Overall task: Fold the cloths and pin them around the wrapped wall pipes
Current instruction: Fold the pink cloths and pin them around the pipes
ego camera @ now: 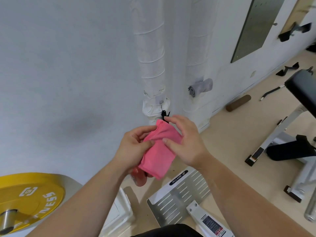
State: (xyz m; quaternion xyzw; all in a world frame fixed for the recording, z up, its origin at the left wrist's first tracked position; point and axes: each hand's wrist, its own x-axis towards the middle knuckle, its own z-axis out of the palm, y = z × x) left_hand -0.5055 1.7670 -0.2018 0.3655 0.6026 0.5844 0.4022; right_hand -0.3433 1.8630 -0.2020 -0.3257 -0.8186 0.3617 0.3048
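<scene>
A folded pink cloth (pixel 158 154) is held between both hands in front of the wall. My left hand (pixel 133 147) pinches its upper left edge. My right hand (pixel 184 139) presses its thumb on the cloth's top, while the fingertips grip a small black clip (pixel 164 115) at the cloth's upper corner. Just behind stands the left white-wrapped pipe (pixel 150 65), with a bulging wrapped joint near the clip. The right wrapped pipe (pixel 196 48) carries a rolled grey cloth (pixel 201 87) fixed to its side.
A yellow weight plate (pixel 30 199) on a bar sits at lower left. A slotted metal footplate (pixel 179 199) lies below my hands. A bench frame (pixel 290 125) stands at right, with a brown roller (pixel 238 102) and black straps on the floor by the wall.
</scene>
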